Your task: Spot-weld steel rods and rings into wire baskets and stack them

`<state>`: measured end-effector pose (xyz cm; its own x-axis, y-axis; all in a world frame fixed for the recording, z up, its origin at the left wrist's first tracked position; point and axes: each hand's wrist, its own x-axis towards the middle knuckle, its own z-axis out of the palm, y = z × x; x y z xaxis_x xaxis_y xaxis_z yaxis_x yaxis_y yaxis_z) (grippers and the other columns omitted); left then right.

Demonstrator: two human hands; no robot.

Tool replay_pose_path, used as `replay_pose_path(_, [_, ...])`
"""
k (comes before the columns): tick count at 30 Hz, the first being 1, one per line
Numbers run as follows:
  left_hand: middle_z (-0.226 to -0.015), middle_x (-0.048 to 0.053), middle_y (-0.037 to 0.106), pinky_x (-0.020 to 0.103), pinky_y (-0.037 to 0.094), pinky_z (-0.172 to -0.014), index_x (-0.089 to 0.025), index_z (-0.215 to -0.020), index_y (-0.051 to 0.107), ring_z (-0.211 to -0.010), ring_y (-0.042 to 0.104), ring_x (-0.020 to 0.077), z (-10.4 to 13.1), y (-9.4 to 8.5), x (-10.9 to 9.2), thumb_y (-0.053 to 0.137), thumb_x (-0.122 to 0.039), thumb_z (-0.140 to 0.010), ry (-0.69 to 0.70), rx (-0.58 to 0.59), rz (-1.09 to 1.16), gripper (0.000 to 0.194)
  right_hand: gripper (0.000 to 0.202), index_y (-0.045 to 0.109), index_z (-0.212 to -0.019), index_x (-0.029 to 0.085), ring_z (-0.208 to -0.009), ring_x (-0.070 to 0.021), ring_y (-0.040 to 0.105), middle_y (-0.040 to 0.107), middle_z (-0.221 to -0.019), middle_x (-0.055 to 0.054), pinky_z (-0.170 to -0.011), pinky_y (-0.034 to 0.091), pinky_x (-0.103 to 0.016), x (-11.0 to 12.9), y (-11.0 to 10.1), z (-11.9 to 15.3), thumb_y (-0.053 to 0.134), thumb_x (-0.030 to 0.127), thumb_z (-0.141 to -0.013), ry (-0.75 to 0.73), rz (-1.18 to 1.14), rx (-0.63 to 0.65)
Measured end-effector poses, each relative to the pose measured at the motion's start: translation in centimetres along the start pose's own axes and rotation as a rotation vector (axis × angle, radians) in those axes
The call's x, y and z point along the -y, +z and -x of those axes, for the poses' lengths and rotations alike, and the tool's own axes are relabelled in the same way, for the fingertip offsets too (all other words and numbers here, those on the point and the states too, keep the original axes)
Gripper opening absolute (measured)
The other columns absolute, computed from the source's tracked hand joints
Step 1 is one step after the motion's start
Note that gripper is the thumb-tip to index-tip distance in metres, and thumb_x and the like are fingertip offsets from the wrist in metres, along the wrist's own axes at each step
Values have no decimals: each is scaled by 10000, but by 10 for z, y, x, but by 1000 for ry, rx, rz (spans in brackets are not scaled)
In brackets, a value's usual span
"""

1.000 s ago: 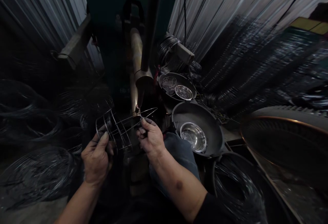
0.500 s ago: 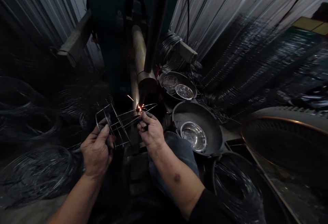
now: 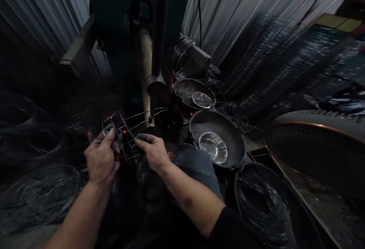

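Observation:
A wire frame [image 3: 129, 129] of thin metal rods, with a rounded loop at its far end, lies across the lower electrode of a spot welder [image 3: 155, 83]. My left hand [image 3: 101, 156] is closed around the near, left end of the frame. Pinched fingers of my right hand [image 3: 154, 151] grip a rod at the frame's lower middle. The upper electrode comes down onto the rods at the far part. Small red glowing specks are scattered around the frame.
To the right stand a dark pan [image 3: 236, 138] holding a shiny metal bowl [image 3: 215, 148], and behind it another pan [image 3: 178, 83] with wire pieces. A tub of coiled wire [image 3: 262, 203] is at lower right. Wire coils [image 3: 42, 195] lie at left; a large round grille [image 3: 313, 123] stands at right.
My right hand has moved left and down along the wire frame. The bright sparks at the electrode have died to scattered red specks. The view has shifted slightly.

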<state>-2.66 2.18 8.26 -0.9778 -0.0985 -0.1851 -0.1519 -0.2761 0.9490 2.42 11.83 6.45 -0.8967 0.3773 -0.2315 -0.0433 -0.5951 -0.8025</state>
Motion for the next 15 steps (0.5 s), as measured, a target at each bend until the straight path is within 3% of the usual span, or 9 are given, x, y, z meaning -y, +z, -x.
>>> replay_pose_path(5, [-409,-65,468,192,221,-274,-132,-783,639,-305,380,79,2,0,-3,734,-388,-669,-5,-15,-38,296,267,701,-707,165,-540,-98,523,619,-585,28,-586,431,-243,-2,0,-5,797,355,-546,-13,28,6])
replay_pose_path(11, [-433,-80,461,169,261,-308,-151,-877,666,-336,396,66,5,0,-2,725,-358,-665,-15,12,14,302,328,710,-769,177,-679,-116,552,643,-691,22,-703,444,-251,-14,-11,10,763,460,-614,-2,187,84])
replay_pose_path(15, [-575,-19,604,204,447,-443,-160,-879,688,-463,537,102,10,-27,-2,741,-416,-636,-73,158,-73,357,340,692,-778,161,-616,-90,529,621,-664,30,-636,430,-226,-13,-16,42,769,458,-633,106,212,188])
